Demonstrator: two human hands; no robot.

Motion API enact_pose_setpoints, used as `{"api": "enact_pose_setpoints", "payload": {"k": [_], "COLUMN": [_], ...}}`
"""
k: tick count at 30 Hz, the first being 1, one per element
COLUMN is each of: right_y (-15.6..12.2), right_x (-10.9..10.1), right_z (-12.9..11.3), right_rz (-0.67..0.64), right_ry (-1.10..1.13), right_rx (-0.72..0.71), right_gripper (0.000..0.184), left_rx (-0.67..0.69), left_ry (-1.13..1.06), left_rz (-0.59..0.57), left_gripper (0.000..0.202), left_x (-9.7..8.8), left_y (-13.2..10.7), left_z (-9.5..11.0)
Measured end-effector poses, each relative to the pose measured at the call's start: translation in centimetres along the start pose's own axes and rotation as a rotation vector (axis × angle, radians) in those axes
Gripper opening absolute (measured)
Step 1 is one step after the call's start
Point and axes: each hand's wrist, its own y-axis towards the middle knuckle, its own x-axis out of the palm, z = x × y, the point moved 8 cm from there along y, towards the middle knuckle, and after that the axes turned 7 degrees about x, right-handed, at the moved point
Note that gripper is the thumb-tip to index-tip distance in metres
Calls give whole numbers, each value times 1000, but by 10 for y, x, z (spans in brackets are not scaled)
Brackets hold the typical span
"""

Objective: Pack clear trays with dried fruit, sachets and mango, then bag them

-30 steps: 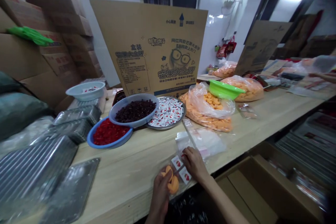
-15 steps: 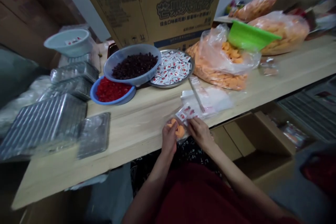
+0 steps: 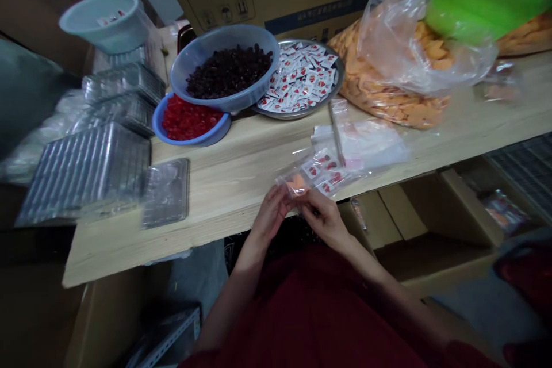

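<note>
Near the table's front edge, my left hand [image 3: 271,213] is closed on the edge of a small clear plastic bag [image 3: 282,179]. Orange pieces [image 3: 296,183] show through its film. My right hand [image 3: 321,215] pinches the same bag's near edge, its fingertips close to those of my left. Just beyond my right fingers, small white sachets with red print [image 3: 326,169] lie under clear film; whether that film belongs to the held bag I cannot tell. Flat clear bags [image 3: 375,144] are stacked behind them.
Farther back stand a bowl of dark pieces [image 3: 181,77], a blue bowl of red pieces [image 3: 215,137], a metal tray [image 3: 338,83] of sachets and a large bag of orange pieces [image 3: 388,98]. Clear plastic cases [image 3: 90,167] are stacked left. An open carton [image 3: 463,201] sits below the table.
My hands have come closer together, the right one now at the bag's near edge. The orange pieces sit farther from me, beyond my fingertips. The camera view has tilted down and shifted.
</note>
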Motion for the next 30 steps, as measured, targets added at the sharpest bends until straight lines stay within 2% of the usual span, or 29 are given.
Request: {"api": "enact_pose_setpoints", "payload": {"k": [2,7,10,14,15,17,19,22,24,27,29,30], "right_y": [-3,-12,-16,-15,-15,-14,-15,-18,-19,-20,-22,-23], "right_x": [-1,16,21,16,16,18,29,44,44,33,25,22], "right_z": [-3,-5,-10,-13,-12,-8,-8,-14,-10,5,8,7], "right_rz": [-37,-138,-142,-93,-72,-63,-120,-227,-234,-224,-204,-193], "right_ry": [7,-40,-38,19,28,42,66,121,137,90,-14,-91], "right_rx": [-18,-44,-58,-22,-4,38,43,-19,4,120,103,60], "right_gripper": [21,24,24,21,21,19,17,17,19,27,41,55], "left_rx": [-28,65,99,203,178,54,-19,101,138,105,188,253], "left_ry": [41,237,262,367,389,401,378,329,304,339,438,502], "left_rz": [-21,113,140,261,253,160,55,39,44,70,163,210], "left_gripper": [34,36,37,39,39,38,36,28,26,30,32,34], "left_x": [-9,-33,-39,-56,-58,-55,-48,-43,-45,-56,-69,-74], "left_y": [-8,-14,-16,-30,-34,-40,-45,-45,-42,-40,-39,-39], "left_z": [2,8,8,21,20,8,-2,1,5,13,31,42]}}
